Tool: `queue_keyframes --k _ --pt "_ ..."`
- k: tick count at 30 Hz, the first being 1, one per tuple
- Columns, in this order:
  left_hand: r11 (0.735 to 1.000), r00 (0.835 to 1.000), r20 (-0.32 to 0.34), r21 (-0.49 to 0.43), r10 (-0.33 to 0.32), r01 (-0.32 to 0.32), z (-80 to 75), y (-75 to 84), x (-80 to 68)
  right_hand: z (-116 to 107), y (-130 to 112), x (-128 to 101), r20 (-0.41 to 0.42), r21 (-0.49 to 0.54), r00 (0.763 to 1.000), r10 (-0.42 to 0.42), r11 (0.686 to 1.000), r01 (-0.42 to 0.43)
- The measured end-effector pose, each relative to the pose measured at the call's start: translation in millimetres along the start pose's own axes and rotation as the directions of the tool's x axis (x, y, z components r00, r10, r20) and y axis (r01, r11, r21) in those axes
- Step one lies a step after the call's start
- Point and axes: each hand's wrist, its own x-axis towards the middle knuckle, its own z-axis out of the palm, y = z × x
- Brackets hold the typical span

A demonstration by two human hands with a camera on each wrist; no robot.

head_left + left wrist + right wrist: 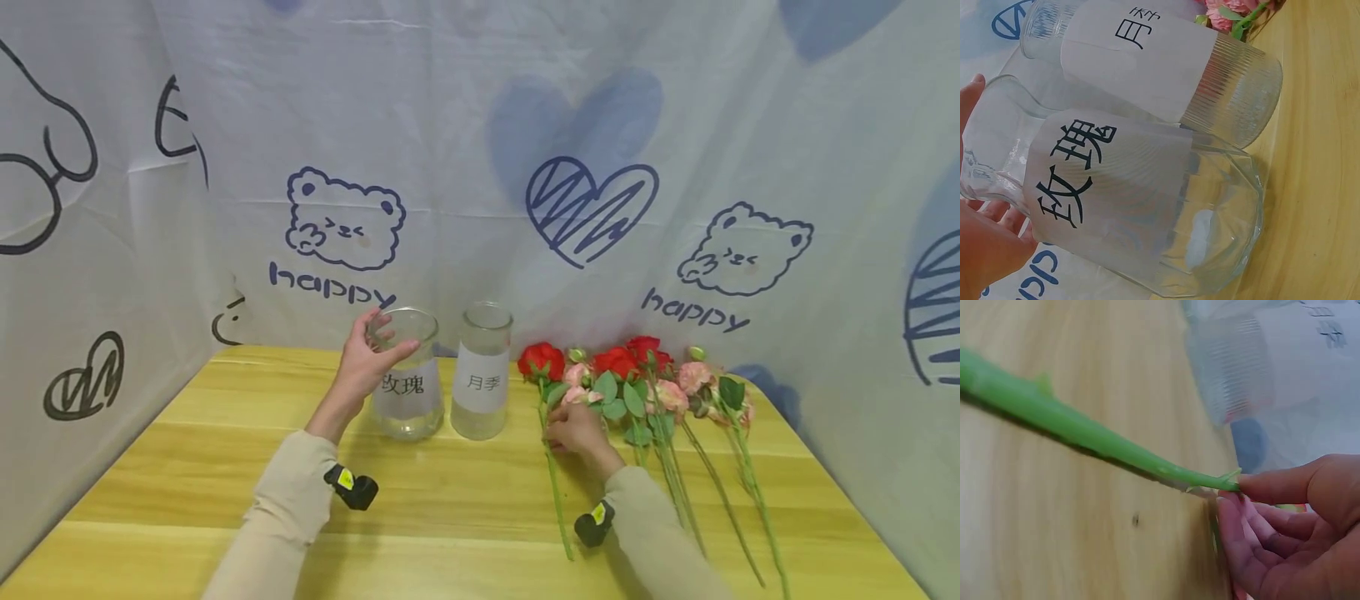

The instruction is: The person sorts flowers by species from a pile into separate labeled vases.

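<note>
A wide-bottomed glass vase with a paper label stands upright on the table. My left hand is around its narrow neck, with the thumb in front and the fingers behind; the left wrist view shows the same hand at the neck. Between thumb and fingers, my right hand pinches the green stem of a red rose, which lies at the left of the flowers. The stem runs close past the right wrist camera.
A ribbed, labelled glass vase stands just right of the first. Pink flowers and more red roses lie on the wooden table, stems toward the front. Behind hangs a printed cloth.
</note>
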Motion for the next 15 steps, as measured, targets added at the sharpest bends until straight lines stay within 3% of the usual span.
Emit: queue_keyframes --k 1,3,7,8,10,15 --pt "1.0 1.0 0.001 -0.002 -0.004 0.004 0.6 0.2 -0.4 -1.2 3.5 2.2 0.028 0.049 1.0 0.007 0.999 -0.008" --pt "1.0 1.0 0.0 -0.005 -0.01 0.01 1.6 1.1 -1.0 -1.3 37.7 23.3 0.089 0.185 0.994 -0.055 0.982 0.037" --pt "1.0 1.0 -0.004 -0.011 -0.016 0.016 1.9 1.1 -0.9 -1.6 50.8 30.8 0.111 0.298 0.993 -0.041 0.955 0.006" --pt "1.0 1.0 -0.006 -0.012 -0.015 0.015 1.7 0.7 -0.6 -1.8 48.0 28.9 0.112 0.319 0.993 -0.025 0.948 -0.012" --pt "1.0 1.0 -0.01 -0.01 -0.014 0.013 1.3 0.1 -0.2 -6.0 14.9 7.0 0.113 0.309 0.993 0.034 0.949 -0.068" --pt "1.0 1.0 -0.022 0.005 0.006 -0.006 1.7 -0.3 -0.8 -18.2 -18.1 -15.4 0.188 0.387 0.981 0.048 0.915 -0.118"
